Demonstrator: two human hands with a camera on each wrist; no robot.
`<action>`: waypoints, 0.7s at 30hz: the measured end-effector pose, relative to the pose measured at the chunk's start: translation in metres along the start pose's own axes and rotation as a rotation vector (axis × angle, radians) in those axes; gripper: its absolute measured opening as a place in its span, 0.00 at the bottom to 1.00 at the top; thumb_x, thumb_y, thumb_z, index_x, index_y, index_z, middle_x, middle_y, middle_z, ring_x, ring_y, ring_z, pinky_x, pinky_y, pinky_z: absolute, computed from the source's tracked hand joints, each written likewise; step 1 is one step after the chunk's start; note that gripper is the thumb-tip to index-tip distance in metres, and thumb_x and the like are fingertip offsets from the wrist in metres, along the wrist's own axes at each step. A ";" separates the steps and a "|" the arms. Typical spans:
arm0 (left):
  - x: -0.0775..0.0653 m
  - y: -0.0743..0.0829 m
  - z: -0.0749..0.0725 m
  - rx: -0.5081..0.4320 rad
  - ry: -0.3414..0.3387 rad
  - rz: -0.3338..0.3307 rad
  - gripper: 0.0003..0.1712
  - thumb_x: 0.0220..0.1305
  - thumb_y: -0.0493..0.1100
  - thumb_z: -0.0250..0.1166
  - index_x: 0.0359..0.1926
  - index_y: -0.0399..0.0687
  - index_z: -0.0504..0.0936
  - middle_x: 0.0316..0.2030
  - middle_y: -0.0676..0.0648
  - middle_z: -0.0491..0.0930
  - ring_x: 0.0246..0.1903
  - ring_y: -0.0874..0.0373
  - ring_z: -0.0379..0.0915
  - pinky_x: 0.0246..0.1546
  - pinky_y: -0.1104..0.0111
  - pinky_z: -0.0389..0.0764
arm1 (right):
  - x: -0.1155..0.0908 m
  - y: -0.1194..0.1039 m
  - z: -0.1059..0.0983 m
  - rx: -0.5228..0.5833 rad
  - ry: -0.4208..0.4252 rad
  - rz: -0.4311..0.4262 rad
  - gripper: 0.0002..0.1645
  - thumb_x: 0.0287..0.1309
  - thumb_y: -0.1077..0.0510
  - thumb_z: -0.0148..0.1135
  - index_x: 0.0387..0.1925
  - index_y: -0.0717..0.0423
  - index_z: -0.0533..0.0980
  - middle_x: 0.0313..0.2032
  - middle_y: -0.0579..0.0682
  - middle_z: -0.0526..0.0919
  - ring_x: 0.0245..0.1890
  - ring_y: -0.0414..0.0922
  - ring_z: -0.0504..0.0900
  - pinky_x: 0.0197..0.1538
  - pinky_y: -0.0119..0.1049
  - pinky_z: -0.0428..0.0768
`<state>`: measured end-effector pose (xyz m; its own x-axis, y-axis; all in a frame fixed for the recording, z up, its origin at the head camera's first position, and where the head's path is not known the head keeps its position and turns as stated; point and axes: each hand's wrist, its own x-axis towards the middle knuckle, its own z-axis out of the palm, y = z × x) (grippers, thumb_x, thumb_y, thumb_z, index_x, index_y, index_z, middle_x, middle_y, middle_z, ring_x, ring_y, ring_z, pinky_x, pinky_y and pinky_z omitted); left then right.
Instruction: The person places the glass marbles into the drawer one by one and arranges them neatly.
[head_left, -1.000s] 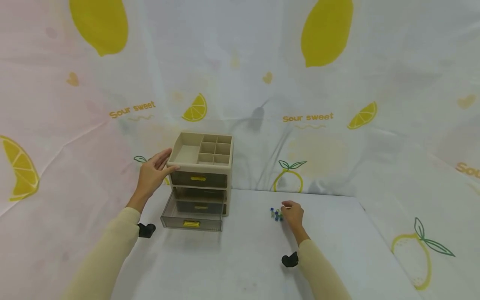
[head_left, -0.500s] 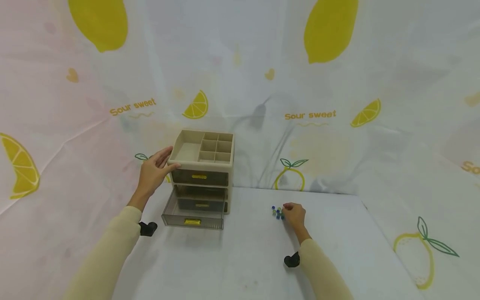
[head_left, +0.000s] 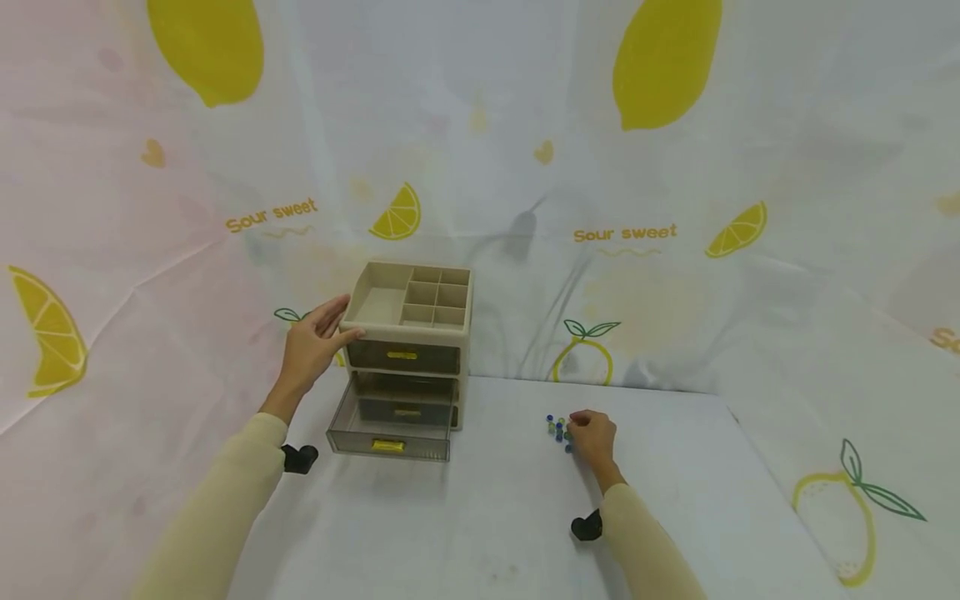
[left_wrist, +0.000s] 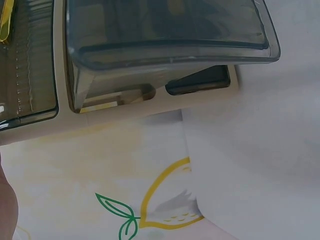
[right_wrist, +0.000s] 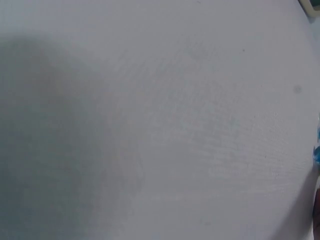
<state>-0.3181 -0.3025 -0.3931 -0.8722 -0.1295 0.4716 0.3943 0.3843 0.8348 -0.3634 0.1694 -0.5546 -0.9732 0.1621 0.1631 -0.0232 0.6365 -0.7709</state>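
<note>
A beige drawer organizer (head_left: 405, 332) stands on the white table, with one smoky clear drawer (head_left: 390, 446) pulled out at the front. My left hand (head_left: 307, 354) holds its upper left corner, thumb on the front edge and fingers along the side. Several blue and green glass marbles (head_left: 559, 426) lie in a small cluster to the right. My right hand (head_left: 594, 437) is at the cluster's right side, fingers bent down toward the marbles; whether a marble is between the fingertips is hidden. A blue marble (right_wrist: 317, 155) shows at the right wrist view's edge.
On top of the organizer is a tray (head_left: 386, 307) split into compartments. Another drawer (head_left: 403, 356) above the pulled-out one is closed. A lemon-print curtain (head_left: 480, 183) hangs behind the white table (head_left: 495, 500).
My right hand stays at the marbles, and one blue marble now lies a little nearer to me, apart from the cluster. The left hand keeps its place on the organizer.
</note>
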 end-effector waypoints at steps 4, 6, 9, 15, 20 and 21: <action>-0.001 0.000 0.000 -0.010 -0.001 -0.004 0.41 0.57 0.43 0.73 0.70 0.45 0.68 0.68 0.44 0.66 0.67 0.51 0.61 0.62 0.76 0.69 | 0.000 -0.001 0.001 -0.003 -0.008 0.011 0.10 0.54 0.68 0.64 0.39 0.67 0.84 0.35 0.59 0.85 0.39 0.53 0.81 0.46 0.48 0.82; -0.001 0.000 -0.001 -0.008 0.000 0.000 0.41 0.57 0.43 0.73 0.70 0.44 0.68 0.68 0.43 0.66 0.67 0.50 0.61 0.62 0.76 0.69 | 0.000 -0.001 0.001 -0.001 -0.005 0.009 0.10 0.54 0.68 0.64 0.39 0.68 0.84 0.35 0.59 0.85 0.39 0.53 0.81 0.46 0.48 0.82; -0.001 0.000 -0.001 0.000 0.002 0.007 0.41 0.57 0.43 0.73 0.70 0.44 0.68 0.68 0.43 0.66 0.67 0.51 0.62 0.61 0.77 0.69 | -0.001 -0.001 0.001 0.003 0.005 0.008 0.10 0.54 0.69 0.63 0.39 0.68 0.83 0.35 0.60 0.85 0.38 0.54 0.81 0.45 0.49 0.82; 0.000 -0.003 0.001 -0.013 0.013 0.012 0.40 0.57 0.43 0.73 0.69 0.44 0.69 0.67 0.44 0.67 0.67 0.53 0.63 0.61 0.78 0.69 | -0.002 0.002 0.002 0.023 0.025 0.024 0.11 0.54 0.69 0.63 0.40 0.66 0.83 0.36 0.60 0.85 0.39 0.54 0.81 0.46 0.47 0.82; -0.001 0.001 0.002 -0.018 0.009 0.010 0.40 0.57 0.40 0.73 0.69 0.42 0.68 0.68 0.41 0.67 0.67 0.51 0.62 0.62 0.78 0.68 | -0.003 0.001 0.002 0.042 0.045 0.025 0.11 0.53 0.69 0.62 0.40 0.66 0.83 0.37 0.61 0.85 0.41 0.55 0.82 0.47 0.49 0.82; -0.001 0.003 0.002 -0.021 0.007 0.007 0.39 0.57 0.39 0.73 0.69 0.41 0.68 0.67 0.41 0.67 0.67 0.50 0.62 0.62 0.77 0.68 | -0.002 0.001 0.002 0.044 0.048 0.028 0.11 0.53 0.69 0.62 0.40 0.65 0.83 0.37 0.61 0.85 0.41 0.55 0.82 0.47 0.49 0.82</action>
<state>-0.3163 -0.2993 -0.3913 -0.8674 -0.1328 0.4795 0.4066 0.3662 0.8370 -0.3615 0.1682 -0.5565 -0.9615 0.2163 0.1697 -0.0071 0.5975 -0.8019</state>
